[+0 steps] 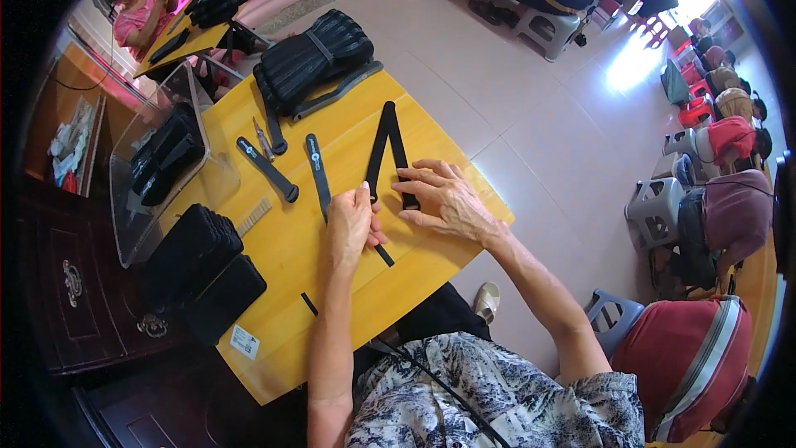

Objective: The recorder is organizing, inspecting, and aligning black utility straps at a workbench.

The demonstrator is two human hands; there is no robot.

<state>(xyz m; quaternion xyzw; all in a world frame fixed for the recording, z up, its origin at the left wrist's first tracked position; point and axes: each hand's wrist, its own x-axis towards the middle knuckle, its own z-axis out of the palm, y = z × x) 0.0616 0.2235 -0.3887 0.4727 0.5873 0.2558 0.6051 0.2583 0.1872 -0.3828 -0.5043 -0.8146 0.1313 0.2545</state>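
A long black strap (381,145) lies on the yellow table, bent into a narrow upside-down V with its fold pointing away from me. My left hand (350,226) is closed, pinching one end of this strap between thumb and fingers. Over the other end is my right hand (452,203), its fingers and thumb curved around the strap end against the table. A dark strap with a pale printed mark (317,166) runs from beside my left wrist. Left of it are a similar strap (267,168) and a slim pointed tool (263,139). A short black strip (384,255) shows below my left hand.
A bundle of black straps (315,58) sits at the table's far edge. Stacked black pieces (199,261) and a clear bin (124,224) with black bundles stand left. A white label (245,342) lies near the front. Other people sit on stools (655,211) to the right.
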